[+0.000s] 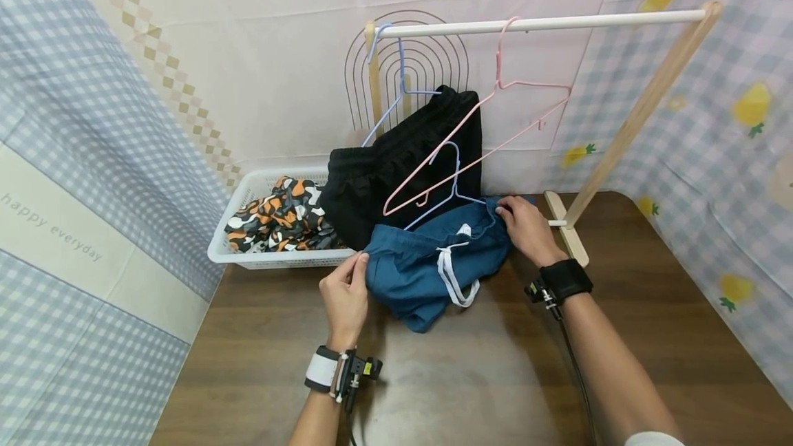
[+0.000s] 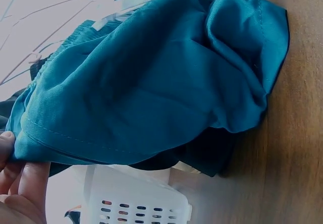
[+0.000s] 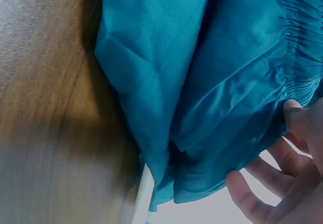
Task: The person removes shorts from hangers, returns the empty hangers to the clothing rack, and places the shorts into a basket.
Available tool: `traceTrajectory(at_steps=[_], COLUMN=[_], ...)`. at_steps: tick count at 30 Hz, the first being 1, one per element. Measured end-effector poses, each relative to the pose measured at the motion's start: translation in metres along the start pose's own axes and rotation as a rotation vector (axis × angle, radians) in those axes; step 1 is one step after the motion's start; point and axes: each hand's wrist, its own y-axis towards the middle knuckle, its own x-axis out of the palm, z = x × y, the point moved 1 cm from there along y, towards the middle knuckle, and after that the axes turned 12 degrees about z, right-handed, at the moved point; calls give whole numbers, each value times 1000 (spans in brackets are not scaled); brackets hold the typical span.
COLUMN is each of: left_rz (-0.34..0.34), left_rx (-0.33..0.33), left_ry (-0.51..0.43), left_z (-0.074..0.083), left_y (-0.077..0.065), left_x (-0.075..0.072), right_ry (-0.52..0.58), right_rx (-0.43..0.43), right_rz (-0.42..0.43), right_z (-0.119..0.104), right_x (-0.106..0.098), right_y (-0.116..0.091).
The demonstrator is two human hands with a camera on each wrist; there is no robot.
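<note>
Teal-blue shorts with a white drawstring are spread between my two hands above the table. My left hand pinches the left end of the waistband between thumb and fingers. At the right end, my right hand pinches the waistband, thumb on the cloth in the right wrist view. A light-blue hanger stands hook up at the waist opening; its lower part is hidden by the shorts. Directly behind hangs a pink hanger from the rod, bare of clothes.
Black shorts hang on another blue hanger at the left of the white rod. A white basket holds camouflage-patterned cloth. The rack's wooden leg stands at right on the brown table.
</note>
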Motion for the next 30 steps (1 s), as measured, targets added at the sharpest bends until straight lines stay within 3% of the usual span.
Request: traceTrajectory(at_steps=[6, 21, 30], left_rz=[7, -65, -93], left_rx=[15, -75, -92], left_ry=[1, 84, 124], left_z=[-2, -2, -3], left_y=[0, -6, -5], left_x=[-2, -11, -13], right_ry=[-19, -66, -66], right_rx=[4, -21, -25], right_rz=[-40, -100, -130], right_z=[-3, -2, -1], right_x=[-7, -22, -32], right_y=[-7, -37, -54])
